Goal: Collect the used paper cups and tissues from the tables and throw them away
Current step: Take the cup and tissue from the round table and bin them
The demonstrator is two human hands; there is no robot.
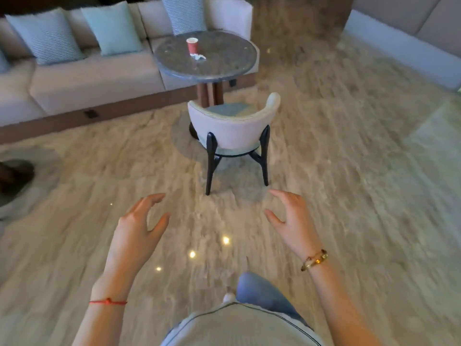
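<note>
A red paper cup (192,45) stands upright on a round dark stone table (224,63) far ahead. A crumpled white tissue (198,57) lies right beside the cup, on its near side. My left hand (141,226) and my right hand (291,218) hover over the floor well short of the table. Both are empty, with fingers spread and curled. A red string circles my left wrist and a gold bracelet my right.
A pale armchair (232,128) with black legs stands between me and the table, its back towards me. A long beige sofa (82,78) with cushions runs behind on the left. Another table's base (13,176) shows at the left edge. Glossy marble floor (349,171) stretches to the right.
</note>
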